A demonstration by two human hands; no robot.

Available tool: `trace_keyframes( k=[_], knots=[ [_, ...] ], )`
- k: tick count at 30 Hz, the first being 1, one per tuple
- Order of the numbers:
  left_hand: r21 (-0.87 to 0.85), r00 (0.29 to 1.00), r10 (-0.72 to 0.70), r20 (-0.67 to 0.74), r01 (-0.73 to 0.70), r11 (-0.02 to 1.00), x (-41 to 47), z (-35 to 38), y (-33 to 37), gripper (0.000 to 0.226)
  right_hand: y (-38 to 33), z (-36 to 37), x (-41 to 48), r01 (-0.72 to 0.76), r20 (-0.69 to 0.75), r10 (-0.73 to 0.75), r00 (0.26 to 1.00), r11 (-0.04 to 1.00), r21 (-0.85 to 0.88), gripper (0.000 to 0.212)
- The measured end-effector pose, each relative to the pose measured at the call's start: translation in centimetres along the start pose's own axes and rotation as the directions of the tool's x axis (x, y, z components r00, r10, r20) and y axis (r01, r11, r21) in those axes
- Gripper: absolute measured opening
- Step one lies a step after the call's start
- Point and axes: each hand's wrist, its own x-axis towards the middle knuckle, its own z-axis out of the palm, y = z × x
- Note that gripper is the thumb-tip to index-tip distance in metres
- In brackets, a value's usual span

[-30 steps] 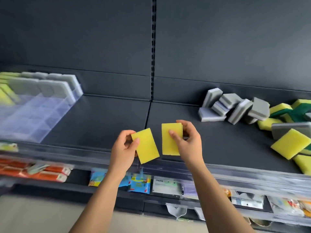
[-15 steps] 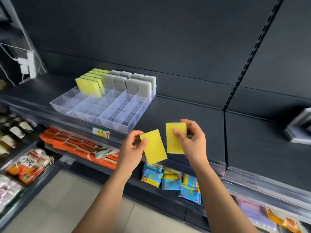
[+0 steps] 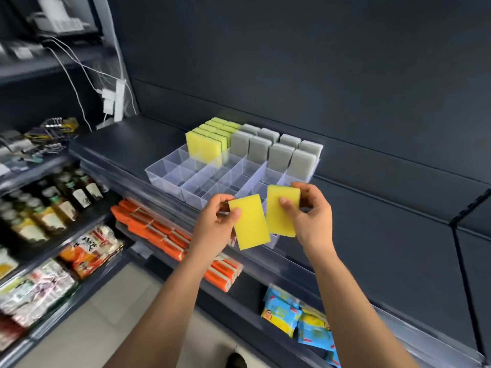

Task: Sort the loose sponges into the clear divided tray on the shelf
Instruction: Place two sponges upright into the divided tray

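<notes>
My left hand (image 3: 212, 229) pinches a yellow sponge (image 3: 249, 221) by its left edge. My right hand (image 3: 310, 219) grips a second yellow sponge (image 3: 281, 211) upright beside it. Both sponges hang just in front of the near right corner of the clear divided tray (image 3: 170, 176) on the dark shelf. At the tray's back stand several yellow-green sponges (image 3: 206, 143) on the left and several grey sponges (image 3: 279, 152) on the right. The tray's front compartments hold nothing.
The dark shelf (image 3: 127, 139) extends left and right of the tray. Below it lie orange packs (image 3: 159, 232) and blue snack bags (image 3: 297, 322). Bottles (image 3: 53, 205) and packets fill the left shelving. White cables and a plug (image 3: 111, 99) hang at the upper left.
The view has swung left: the loose sponge pile on the right is gone from sight and the tray now sits right behind my hands. Both hands still hold their yellow sponges.
</notes>
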Motion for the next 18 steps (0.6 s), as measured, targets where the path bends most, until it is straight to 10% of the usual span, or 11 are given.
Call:
trace_keyframes(
  k=[18],
  knots=[
    [0.036,0.997,-0.013,-0.078,0.016,0.999,17.5,-9.7,-1.6,0.015,-1.5,14.8,12.7,0.089,0.095,-0.083,0.992,0.994,-0.06,0.031]
  ],
)
